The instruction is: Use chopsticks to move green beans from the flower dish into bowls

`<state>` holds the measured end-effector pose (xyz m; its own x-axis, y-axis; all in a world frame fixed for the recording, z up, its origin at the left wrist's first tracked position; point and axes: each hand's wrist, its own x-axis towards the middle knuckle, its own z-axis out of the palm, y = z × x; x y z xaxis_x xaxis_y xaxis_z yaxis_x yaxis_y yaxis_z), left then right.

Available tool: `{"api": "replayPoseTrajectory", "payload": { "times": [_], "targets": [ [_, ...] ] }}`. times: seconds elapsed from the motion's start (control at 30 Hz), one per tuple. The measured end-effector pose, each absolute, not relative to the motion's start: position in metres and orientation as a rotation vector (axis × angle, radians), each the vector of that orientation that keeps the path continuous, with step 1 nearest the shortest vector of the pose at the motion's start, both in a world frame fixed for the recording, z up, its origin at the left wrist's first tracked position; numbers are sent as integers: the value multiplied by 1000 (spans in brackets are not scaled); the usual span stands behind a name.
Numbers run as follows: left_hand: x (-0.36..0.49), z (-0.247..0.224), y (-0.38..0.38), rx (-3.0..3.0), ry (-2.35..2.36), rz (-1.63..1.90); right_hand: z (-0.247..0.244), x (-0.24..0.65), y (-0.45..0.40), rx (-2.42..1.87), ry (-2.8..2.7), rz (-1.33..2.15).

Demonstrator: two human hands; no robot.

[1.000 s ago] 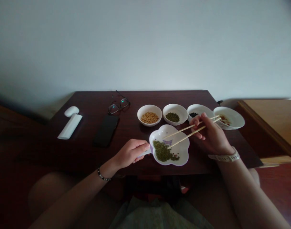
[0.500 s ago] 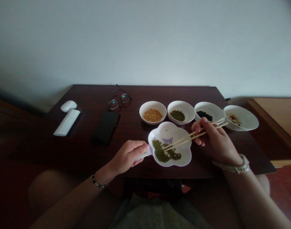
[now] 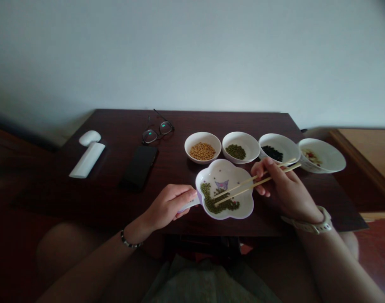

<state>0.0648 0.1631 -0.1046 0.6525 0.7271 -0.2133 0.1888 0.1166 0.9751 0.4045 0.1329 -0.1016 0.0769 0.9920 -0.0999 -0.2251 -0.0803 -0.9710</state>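
Note:
My left hand [image 3: 171, 202] is closed around the short handle of a white flower-shaped bowl [image 3: 228, 170] with a purple rim and a cartoon figure inside. Green beans [image 3: 208, 198] lie in its left and lower part. A pair of wooden chopsticks [image 3: 247, 183] is held in my right hand [image 3: 280, 183], at the bowl's right side. Their tips are slightly apart and rest among the green beans; I cannot tell whether a bean is between them.
Behind the flower-shaped bowl stand white bowls in a row: yellow soybeans [image 3: 202, 151], green beans [image 3: 235, 152], black beans [image 3: 272, 153] and pale and red pieces [image 3: 311, 157]. Glasses [image 3: 157, 132], a black phone [image 3: 138, 166] and a white case [image 3: 87, 160] lie left on the dark table [image 3: 123, 122].
The chopstick tips have spread wider and shifted slightly down and left among the green beans. My left hand still grips the handle.

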Motion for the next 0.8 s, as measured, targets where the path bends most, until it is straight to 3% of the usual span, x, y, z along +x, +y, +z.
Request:
{"api": "replayPoseTrajectory", "payload": {
  "times": [0.8],
  "targets": [
    [64, -104, 164, 1423, 843, 424, -106, 404, 129, -1210, -1004, 1317]
  ]
}}
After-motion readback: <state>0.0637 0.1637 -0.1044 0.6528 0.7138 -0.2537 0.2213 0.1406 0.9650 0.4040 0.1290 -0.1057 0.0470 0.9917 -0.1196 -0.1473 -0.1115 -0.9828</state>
